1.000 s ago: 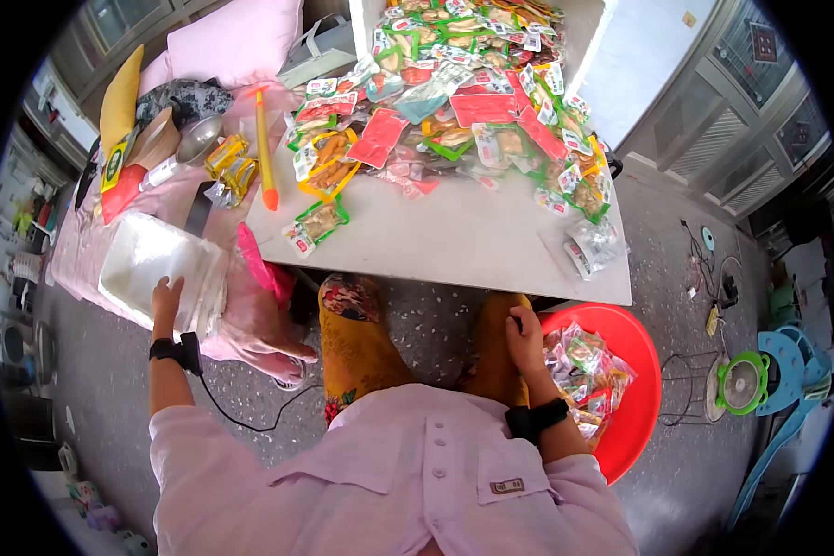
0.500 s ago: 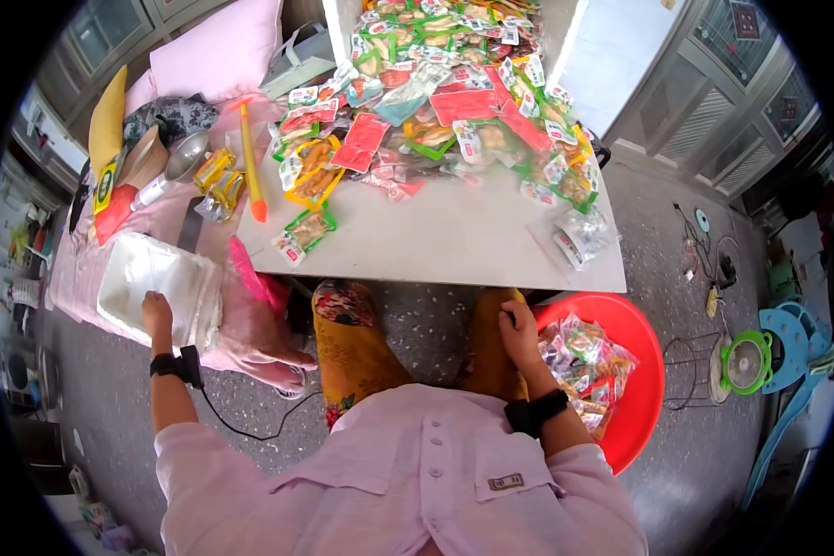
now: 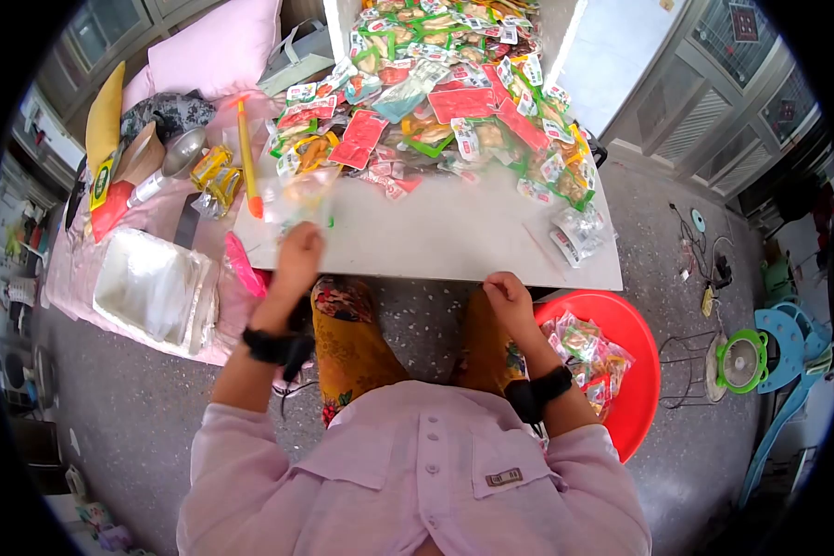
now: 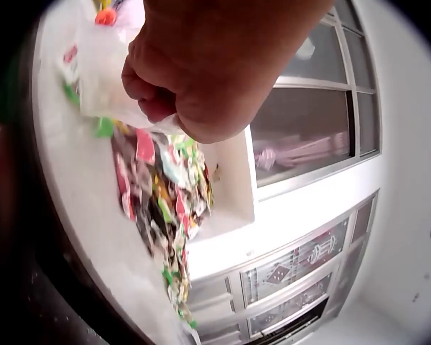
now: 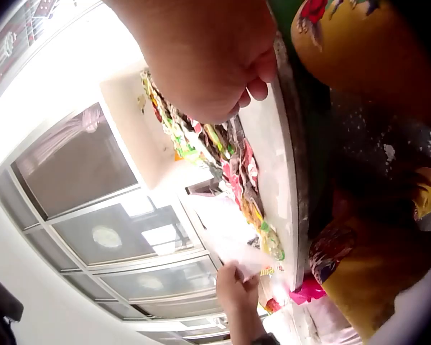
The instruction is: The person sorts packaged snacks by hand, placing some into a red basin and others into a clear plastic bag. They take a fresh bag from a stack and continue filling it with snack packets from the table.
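My left hand [image 3: 298, 264] pinches a clear plastic bag [image 3: 306, 193] over the table's near-left part. Through the bag, a green-edged snack packet shows blurred on the tabletop. In the left wrist view, curled fingers [image 4: 152, 97] grip the edge of the bag [image 4: 104, 68], which hangs down pale and see-through. The right hand [image 3: 510, 298] holds nothing; it is at the table's front edge with fingers loosely curled. A white foam box [image 3: 120, 301] with clear bags [image 3: 171, 301] in it stands to the left.
Colourful snack packets [image 3: 435, 93] pile up across the back of the table [image 3: 417, 246]. On the floor to the right is a red basin [image 3: 647, 371] containing packets. A yellow-orange stick [image 3: 247, 157] lies along the left edge, and a crumpled clear packet [image 3: 579, 236] lies at the right.
My left hand has come out of the foam box and moved right and up over the table, bringing the clear bag. The right hand has shifted slightly up toward the table edge.
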A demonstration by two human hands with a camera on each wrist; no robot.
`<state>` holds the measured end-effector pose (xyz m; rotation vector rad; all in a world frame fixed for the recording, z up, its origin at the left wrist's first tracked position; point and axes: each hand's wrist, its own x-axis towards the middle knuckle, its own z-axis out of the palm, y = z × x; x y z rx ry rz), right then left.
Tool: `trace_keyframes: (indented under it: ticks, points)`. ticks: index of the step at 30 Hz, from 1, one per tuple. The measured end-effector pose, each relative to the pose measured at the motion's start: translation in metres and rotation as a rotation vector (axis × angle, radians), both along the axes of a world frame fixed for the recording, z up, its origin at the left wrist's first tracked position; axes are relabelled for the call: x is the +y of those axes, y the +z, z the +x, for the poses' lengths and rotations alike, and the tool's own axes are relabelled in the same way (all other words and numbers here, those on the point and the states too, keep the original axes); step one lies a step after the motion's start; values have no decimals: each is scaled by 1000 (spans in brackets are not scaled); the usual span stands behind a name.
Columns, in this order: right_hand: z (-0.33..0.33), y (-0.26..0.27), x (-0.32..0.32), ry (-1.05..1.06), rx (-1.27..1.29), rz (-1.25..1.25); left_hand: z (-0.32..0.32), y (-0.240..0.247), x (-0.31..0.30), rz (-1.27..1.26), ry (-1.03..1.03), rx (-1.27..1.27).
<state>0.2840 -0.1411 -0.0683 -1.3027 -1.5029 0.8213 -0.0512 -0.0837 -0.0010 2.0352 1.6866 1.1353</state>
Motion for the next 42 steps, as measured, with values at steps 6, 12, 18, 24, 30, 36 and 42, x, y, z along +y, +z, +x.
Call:
trace_keyframes:
  ticks: [6,12,18,24,30,36,42]
  points:
    - [-31,21,28,84,82,-29,98,-46,15,-72,-169,-161]
    - [-54,39,47,51,392,-396,128,-64,14,-481,-294,-325]
    - [-59,13,66,105,340,-389,142,-46,8,-635,-369,-349]
    - [-57,6,73,122,556,-454,149,-43,10,-627,-338,-344]
    - [-53,12,72,158,713,-571,147,-62,18,-709,-271,-569]
    - [-49,11,77,17,324,-368,136,-52,13,-328,-155,-415]
    - [-47,-11,89,-33,74,-172,43,-47,32,308,161,278]
